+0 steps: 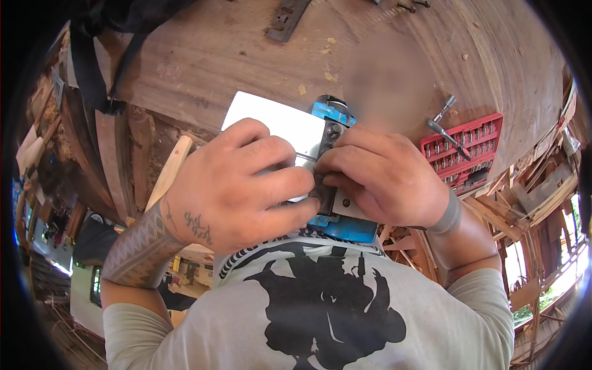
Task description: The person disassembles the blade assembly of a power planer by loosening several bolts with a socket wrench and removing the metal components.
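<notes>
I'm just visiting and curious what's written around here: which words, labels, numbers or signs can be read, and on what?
Nothing can be read for certain.
Left hand: dark curly marks by the wrist, too blurred.
Table: pale scrawl, too faint.
Red case: any markings are too small.
Blue tool: no readable label showing.
Shirt: a black picture, no readable words.

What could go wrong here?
Pinched or nicked fingers: left hand and right hand both crowd the metal middle of the blue tool.
Possible spilled bits: a wrench lies across the open red case beside the right hand, where a bump might shift it.
</notes>
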{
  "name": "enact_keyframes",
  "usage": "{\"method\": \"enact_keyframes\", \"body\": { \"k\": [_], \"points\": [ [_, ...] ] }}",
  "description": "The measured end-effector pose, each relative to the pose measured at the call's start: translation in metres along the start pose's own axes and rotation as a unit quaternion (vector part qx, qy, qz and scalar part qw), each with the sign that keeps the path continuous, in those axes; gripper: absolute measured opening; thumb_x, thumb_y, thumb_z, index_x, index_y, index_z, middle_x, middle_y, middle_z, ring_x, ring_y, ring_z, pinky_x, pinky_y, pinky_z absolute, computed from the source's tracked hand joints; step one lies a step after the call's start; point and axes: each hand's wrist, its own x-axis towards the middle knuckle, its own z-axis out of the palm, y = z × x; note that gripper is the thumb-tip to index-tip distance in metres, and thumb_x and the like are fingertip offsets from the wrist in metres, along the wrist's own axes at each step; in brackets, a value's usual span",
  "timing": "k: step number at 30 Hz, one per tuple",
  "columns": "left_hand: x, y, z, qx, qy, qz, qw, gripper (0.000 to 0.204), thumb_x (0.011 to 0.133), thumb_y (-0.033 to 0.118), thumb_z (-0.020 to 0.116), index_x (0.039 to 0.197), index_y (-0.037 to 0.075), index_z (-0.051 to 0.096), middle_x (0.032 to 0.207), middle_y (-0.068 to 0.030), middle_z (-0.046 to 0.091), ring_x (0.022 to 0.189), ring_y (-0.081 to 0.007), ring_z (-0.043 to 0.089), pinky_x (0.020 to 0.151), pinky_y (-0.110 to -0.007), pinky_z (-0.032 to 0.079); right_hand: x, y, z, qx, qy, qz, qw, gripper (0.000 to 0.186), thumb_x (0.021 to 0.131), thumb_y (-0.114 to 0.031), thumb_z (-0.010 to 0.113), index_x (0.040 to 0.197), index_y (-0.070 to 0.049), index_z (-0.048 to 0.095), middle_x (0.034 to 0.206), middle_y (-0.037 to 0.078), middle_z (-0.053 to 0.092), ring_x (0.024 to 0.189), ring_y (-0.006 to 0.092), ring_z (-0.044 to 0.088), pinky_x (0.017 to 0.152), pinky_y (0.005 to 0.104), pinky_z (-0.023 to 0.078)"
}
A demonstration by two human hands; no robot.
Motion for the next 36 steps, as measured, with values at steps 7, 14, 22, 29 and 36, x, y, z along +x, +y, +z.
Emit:
{"method": "enact_keyframes", "body": {
  "k": [7, 14, 22, 29, 36],
  "points": [
    [0.0, -0.001, -0.001, 0.004, -0.005, 0.001, 1.0, 0.035, 0.07, 0.026, 0.083, 0.104, 0.02, 0.083, 0.1, 0.0023, 0.067, 0.091, -0.022, 0.067, 0.077, -0.041, 0.05, 0.001, -0.009, 0.004, -0.051, -0.007, 0.016, 0.999, 0.022, 0.082, -0.013, 0.08, 0.097, -0.007, 0.065, 0.093, 0.01, 0.061, 0.09, 0.0344, 0.063, 0.079, 0.0439, 0.056],
    [0.001, -0.001, 0.001, 0.006, 0.006, -0.002, 1.0, 0.033, 0.071, 0.026, 0.083, 0.104, 0.021, 0.083, 0.1, 0.0024, 0.067, 0.092, -0.0219, 0.067, 0.079, -0.042, 0.05, 0.003, -0.013, 0.002, -0.118, -0.031, 0.017, 0.992, 0.027, 0.08, -0.019, 0.082, 0.097, -0.007, 0.065, 0.092, 0.01, 0.061, 0.09, 0.0344, 0.064, 0.08, 0.0443, 0.057],
    [-0.001, 0.001, 0.0, 0.001, 0.001, -0.007, 1.0, 0.037, 0.071, 0.029, 0.081, 0.108, 0.02, 0.083, 0.1, 0.0016, 0.066, 0.093, -0.0233, 0.067, 0.079, -0.043, 0.05, 0.005, -0.001, -0.015, 0.024, -0.004, 0.006, 1.0, 0.039, 0.074, -0.006, 0.087, 0.11, -0.003, 0.071, 0.094, 0.014, 0.065, 0.085, 0.0382, 0.065, 0.076, 0.0472, 0.055],
    [-0.001, -0.002, -0.002, -0.001, -0.017, 0.004, 1.0, 0.037, 0.072, 0.027, 0.084, 0.108, 0.018, 0.083, 0.101, 0.0016, 0.069, 0.093, -0.0235, 0.067, 0.079, -0.044, 0.05, 0.009, 0.006, -0.01, 0.001, -0.016, -0.04, 0.999, 0.035, 0.074, -0.005, 0.086, 0.105, -0.002, 0.07, 0.091, 0.013, 0.063, 0.082, 0.0369, 0.064, 0.071, 0.0462, 0.053],
    [0.0, 0.0, -0.001, 0.006, -0.009, 0.003, 1.0, 0.033, 0.071, 0.026, 0.085, 0.102, 0.017, 0.083, 0.101, 0.0019, 0.07, 0.092, -0.0232, 0.067, 0.079, -0.044, 0.051, 0.017, -0.006, -0.007, -0.1, -0.042, -0.035, 0.994, 0.027, 0.079, -0.018, 0.083, 0.092, -0.006, 0.063, 0.089, 0.009, 0.065, 0.085, 0.0314, 0.068, 0.075, 0.0419, 0.058]
  ]
}}
